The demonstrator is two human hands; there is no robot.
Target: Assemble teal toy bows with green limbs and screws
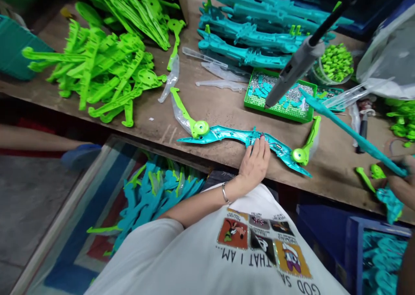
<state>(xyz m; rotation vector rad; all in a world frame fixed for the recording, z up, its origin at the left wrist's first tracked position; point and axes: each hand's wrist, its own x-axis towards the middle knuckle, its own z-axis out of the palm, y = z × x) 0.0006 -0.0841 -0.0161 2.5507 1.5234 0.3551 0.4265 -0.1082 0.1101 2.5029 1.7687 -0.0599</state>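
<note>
A teal toy bow shell [223,133] lies on the table with its inner side up and thin wires along it. Bright green limbs with round hubs are fitted at both ends, the left hub [201,128] and the right hub [298,156]. My left hand [255,163] rests on the middle grip, its fingers together and bent over the near edge; the thumb is hidden. By the fingertips shows a small red part [262,136]. A grey electric screwdriver [292,72] hangs from a cord above the table. I do not see my right hand.
Green limbs [106,66] are heaped at left; teal shells [246,49] lie behind. A green basket [279,113] holds screws and teal bits. At right, another person's hands [400,185] handle teal parts. Below stands a box of bow parts [155,195].
</note>
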